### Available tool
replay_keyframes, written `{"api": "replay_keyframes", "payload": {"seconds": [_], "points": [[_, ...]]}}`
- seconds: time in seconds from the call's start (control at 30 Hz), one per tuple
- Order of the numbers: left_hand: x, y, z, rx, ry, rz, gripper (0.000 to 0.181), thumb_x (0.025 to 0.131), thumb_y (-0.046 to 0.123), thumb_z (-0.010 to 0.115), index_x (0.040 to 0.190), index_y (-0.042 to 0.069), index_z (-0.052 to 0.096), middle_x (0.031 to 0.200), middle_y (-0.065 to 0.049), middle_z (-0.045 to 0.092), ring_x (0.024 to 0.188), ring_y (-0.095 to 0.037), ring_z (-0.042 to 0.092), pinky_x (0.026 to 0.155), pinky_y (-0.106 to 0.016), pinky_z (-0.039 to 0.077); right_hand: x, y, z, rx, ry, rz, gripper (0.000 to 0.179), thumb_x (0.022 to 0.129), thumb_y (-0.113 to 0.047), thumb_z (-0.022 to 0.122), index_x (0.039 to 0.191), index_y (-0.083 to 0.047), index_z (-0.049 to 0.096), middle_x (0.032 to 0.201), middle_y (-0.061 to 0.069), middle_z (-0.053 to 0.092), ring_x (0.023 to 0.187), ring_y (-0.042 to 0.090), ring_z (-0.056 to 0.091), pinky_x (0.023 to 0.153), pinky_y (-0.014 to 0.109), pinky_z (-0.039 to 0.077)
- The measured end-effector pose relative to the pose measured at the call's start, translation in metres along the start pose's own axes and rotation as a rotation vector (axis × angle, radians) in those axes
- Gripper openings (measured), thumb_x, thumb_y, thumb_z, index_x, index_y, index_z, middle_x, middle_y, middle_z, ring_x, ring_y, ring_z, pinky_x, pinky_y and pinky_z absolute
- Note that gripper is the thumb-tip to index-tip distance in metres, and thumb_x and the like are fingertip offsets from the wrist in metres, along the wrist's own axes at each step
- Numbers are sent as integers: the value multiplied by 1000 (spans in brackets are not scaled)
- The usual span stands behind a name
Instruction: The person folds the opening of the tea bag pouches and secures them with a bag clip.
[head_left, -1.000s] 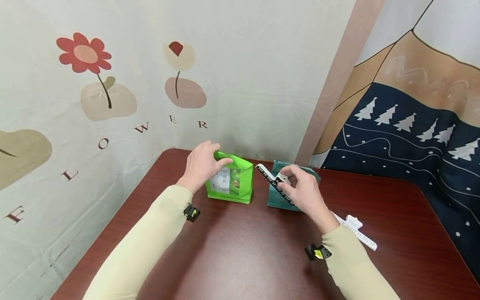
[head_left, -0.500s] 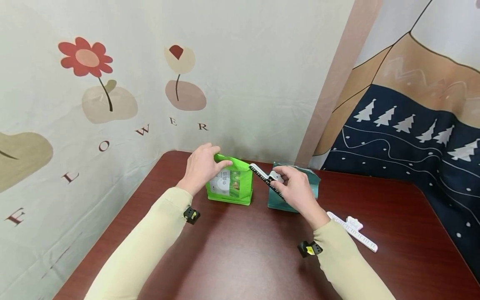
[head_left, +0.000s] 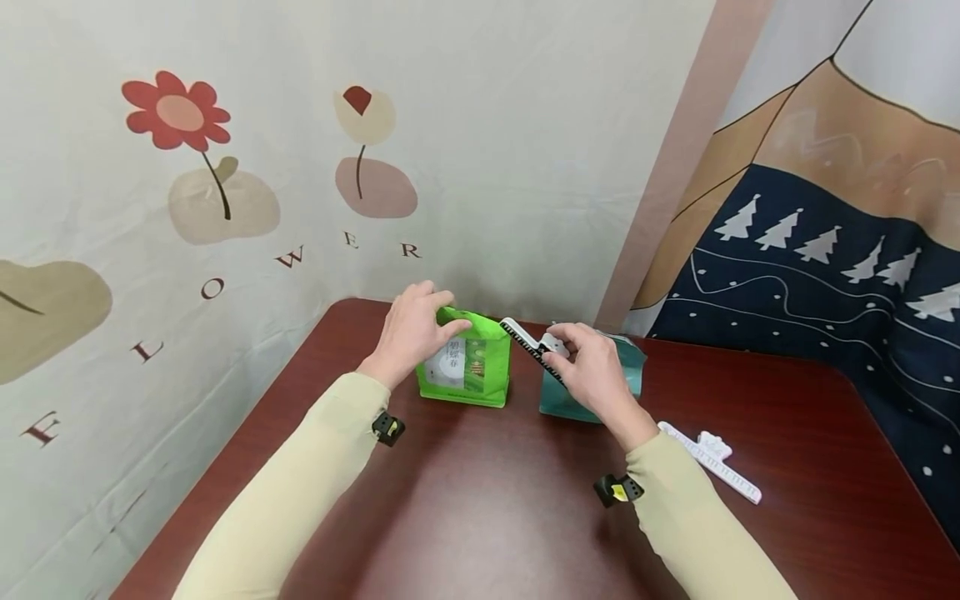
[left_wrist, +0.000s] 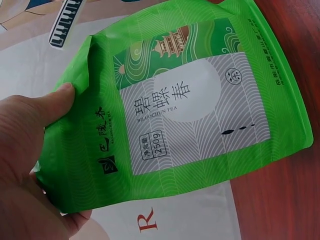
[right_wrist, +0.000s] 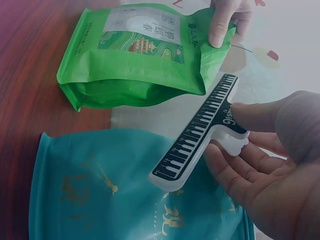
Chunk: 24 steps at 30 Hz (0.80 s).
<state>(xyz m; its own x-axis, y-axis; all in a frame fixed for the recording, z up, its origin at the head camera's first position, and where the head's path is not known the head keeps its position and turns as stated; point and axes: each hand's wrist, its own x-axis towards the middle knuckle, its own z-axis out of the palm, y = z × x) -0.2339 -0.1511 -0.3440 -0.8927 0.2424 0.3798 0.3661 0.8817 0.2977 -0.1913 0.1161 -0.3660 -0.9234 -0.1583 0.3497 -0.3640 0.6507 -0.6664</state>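
A bright green tea bag (head_left: 463,360) stands on the table near its back edge. My left hand (head_left: 412,333) pinches the bag's top edge, thumb on the front and fingers behind, as the left wrist view shows. In my right hand (head_left: 596,371) is a long bag clip (right_wrist: 197,135) with a piano-key pattern, its handle gripped between thumb and fingers. The clip slants, its upper end close to the green bag's top right corner. Behind the right hand stands a teal bag (right_wrist: 100,185), partly hidden by hand and clip.
A white bag clip (head_left: 712,462) lies on the dark red table (head_left: 450,508), right of my right forearm. Just behind the table's back edge hangs a printed cloth (head_left: 510,167). The teal bag stands close beside the green one.
My right hand has moved left with the piano-key clip, bringing its end near the green bag's top corner. The left hand keeps its hold on the bag.
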Motion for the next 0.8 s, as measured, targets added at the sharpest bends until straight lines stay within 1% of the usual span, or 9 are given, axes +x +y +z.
{"api": "replay_keyframes", "payload": {"seconds": [0.1, 0.23, 0.33, 0.53, 0.8], "points": [[2, 1, 0, -6, -4, 35, 27, 90, 33, 81, 107, 12, 76, 96, -7, 58, 89, -29, 51, 82, -43, 42, 1, -1, -1, 2, 0, 1, 31, 90, -5, 78, 121, -1, 72, 109, 16, 70, 89, 30, 69, 79, 45, 58], [2, 3, 1, -13, 13, 72, 23, 90, 30, 81, 107, 15, 79, 96, -6, 61, 89, -28, 51, 81, -43, 39, 2, -2, -1, 4, -3, 4, 31, 91, -5, 78, 121, 0, 72, 110, 17, 70, 89, 30, 69, 79, 45, 58], [2, 3, 2, -10, 22, 88, 20, 90, 29, 81, 105, 15, 80, 93, -5, 61, 87, -28, 50, 79, -43, 37, 3, -3, -1, 4, -8, 7, 30, 91, -5, 77, 120, -1, 72, 110, 17, 70, 89, 29, 69, 78, 45, 58], [1, 2, 3, -15, 19, 89, 15, 90, 27, 81, 100, 16, 79, 90, -4, 60, 87, -27, 51, 78, -44, 36, 4, -4, 1, 5, 1, -8, 28, 91, -4, 78, 118, -2, 73, 107, 15, 70, 87, 29, 69, 78, 44, 58], [1, 4, 1, -15, 7, 95, 11, 91, 24, 79, 97, 15, 78, 90, -3, 61, 89, -28, 52, 79, -44, 35, 6, -6, 5, -22, 30, -74, 26, 89, -2, 78, 115, -1, 74, 105, 16, 70, 83, 30, 70, 75, 44, 59]]}}
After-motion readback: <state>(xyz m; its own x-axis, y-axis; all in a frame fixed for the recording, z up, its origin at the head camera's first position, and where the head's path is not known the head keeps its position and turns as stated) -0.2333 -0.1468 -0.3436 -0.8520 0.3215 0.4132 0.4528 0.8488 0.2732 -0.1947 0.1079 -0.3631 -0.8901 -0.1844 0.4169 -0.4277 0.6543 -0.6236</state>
